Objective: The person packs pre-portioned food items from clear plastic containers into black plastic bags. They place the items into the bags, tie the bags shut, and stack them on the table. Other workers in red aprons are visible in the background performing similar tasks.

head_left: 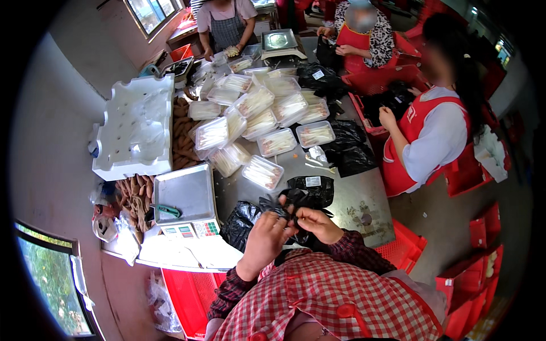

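Close to my body, at the table's near edge, my left hand (266, 234) and my right hand (320, 225) pinch a black plastic bag (297, 200) between them. The fingers of both are bent and closed on its gathered film. Whatever the bag contains is hidden. Another black bag with a white label (313, 182) lies just beyond my hands, and a crumpled black bag (240, 223) is beside my left hand. Past these, see-through plastic boxes (263, 172) of pale, slender stalks are heaped on the metal table (355, 196).
Left of my hands stands a weighing scale (185, 193) with a green-handled tool (168, 211) on it. A white foam crate (139, 122) and brown, root-like pieces (183, 136) lie farther left. Co-workers (424, 133) work at the right and far sides, near red crates (401, 247).
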`<state>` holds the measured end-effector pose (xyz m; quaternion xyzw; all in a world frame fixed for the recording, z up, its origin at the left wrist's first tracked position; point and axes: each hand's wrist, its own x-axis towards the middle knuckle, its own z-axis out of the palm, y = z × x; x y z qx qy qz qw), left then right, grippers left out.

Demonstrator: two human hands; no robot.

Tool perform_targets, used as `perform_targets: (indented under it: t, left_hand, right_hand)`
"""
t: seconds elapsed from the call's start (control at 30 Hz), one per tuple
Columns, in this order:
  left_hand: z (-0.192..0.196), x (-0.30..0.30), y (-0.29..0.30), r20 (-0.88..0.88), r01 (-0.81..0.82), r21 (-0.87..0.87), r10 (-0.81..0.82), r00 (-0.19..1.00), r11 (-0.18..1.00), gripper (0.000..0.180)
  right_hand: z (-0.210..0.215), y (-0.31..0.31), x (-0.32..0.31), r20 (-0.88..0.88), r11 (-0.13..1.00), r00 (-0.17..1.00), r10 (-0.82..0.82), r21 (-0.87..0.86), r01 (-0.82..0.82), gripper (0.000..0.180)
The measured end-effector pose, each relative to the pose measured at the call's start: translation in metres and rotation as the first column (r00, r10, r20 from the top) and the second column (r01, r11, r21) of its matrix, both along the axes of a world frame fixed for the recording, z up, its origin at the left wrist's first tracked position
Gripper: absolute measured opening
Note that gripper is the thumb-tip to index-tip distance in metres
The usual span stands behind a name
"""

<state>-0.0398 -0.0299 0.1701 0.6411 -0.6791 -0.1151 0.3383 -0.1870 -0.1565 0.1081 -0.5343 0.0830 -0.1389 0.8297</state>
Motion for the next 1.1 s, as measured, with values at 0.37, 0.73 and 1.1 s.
perform_targets:
  t: [0.37,0.73,1.1]
  left_hand:
    - [-0.06,0.011,-0.027,-0.778,0.077,0.177,0.091,0.622,0.981,0.028]
    - [-0.116,0.005,-0.004,-0.032,0.092,0.213,-0.087,0.996,0.973,0.02]
    - [-0.096,0.011,-0.007,-0.846,0.077,0.051,0.002,0.533,0.996,0.015]
  right_hand:
    - [0.003,-0.007,-0.008,0.007,0.979,0.987,0.16,0.124,-0.16,0.018]
    - [-0.04,-0.032,-0.023,0.217,0.198,0.967,0.134,0.95,-0.24,0.018]
    - [-0.079,-0.039,0.017,-0.007,0.703,0.74,-0.673,-0.319,0.636,0.064]
